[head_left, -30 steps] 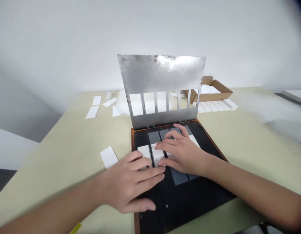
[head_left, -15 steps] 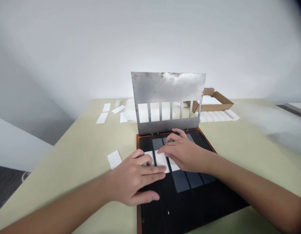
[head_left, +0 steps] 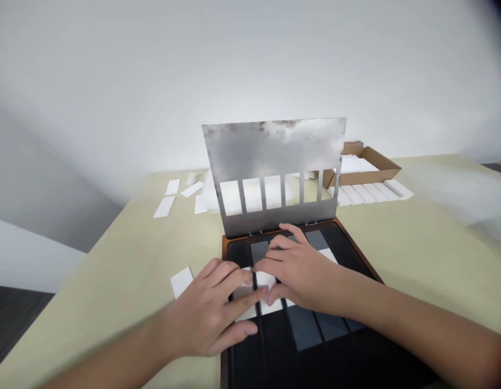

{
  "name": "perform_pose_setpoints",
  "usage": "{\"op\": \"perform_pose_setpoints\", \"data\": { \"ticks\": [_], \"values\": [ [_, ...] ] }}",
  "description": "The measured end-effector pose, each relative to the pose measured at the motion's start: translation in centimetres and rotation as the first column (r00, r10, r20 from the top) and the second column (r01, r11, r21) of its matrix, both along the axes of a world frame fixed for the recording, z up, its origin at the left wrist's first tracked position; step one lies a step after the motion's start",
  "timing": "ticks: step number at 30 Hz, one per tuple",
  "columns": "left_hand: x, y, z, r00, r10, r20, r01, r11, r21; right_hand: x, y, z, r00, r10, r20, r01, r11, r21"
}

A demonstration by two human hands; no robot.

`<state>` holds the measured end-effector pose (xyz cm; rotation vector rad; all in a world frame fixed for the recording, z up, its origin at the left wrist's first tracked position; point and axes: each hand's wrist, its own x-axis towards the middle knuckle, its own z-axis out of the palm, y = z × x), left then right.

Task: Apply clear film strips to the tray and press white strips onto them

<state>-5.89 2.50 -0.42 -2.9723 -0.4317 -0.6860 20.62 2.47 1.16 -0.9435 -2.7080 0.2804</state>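
A black board with an orange-brown edge (head_left: 250,373) lies before me, its hinged metal plate (head_left: 270,156) with rectangular cut-outs standing upright at the back. White cards lie in a row across grey rectangles (head_left: 305,329) on the board. My right hand (head_left: 299,265) has thumb and index finger curved around one white card (head_left: 265,281), touching it. At that card's near left part rests the index fingertip of my left hand (head_left: 213,308); its thumb is stretched out and apart. Under my left fingers another white card (head_left: 242,292) is partly covered.
A loose white card (head_left: 181,282) lies left of the board. Several more cards (head_left: 165,207) are at the far left of the table (head_left: 132,259). At the back right stands a cardboard tray (head_left: 369,177) holding white pieces, with a row of white cards (head_left: 367,193) before it.
The view has shifted slightly. My right thumb has come down to the card, near my left index fingertip. The left hand's middle finger has drawn back from the card.
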Motion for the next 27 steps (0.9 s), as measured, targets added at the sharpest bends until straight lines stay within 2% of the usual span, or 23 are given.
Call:
{"op": "perform_pose_setpoints", "data": {
  "ticks": [6,11,15,18,27],
  "values": [
    [0.0,-0.3,0.7,0.983,-0.182,0.028,0.182,0.983,-0.016,0.0,0.3,-0.3,1.0,-0.022,-0.01,0.023,1.0,0.012],
    [0.8,-0.6,1.6,0.992,-0.122,0.02,0.123,0.987,-0.099,-0.1,0.1,0.1,0.998,-0.048,-0.03,0.048,0.999,-0.005],
    [1.0,-0.9,1.5,0.991,-0.123,0.046,0.129,0.981,-0.145,-0.3,0.1,0.0,0.982,-0.186,-0.037,0.188,0.979,0.077],
    [1.0,-1.0,1.2,0.99,-0.127,0.057,0.135,0.975,-0.174,-0.4,0.2,-0.2,0.975,-0.219,0.02,0.216,0.97,0.111],
    [0.8,-1.0,1.1,0.99,-0.134,0.04,0.14,0.969,-0.204,-0.6,0.3,0.8,0.975,-0.217,-0.054,0.207,0.968,-0.144]
  ]
}}
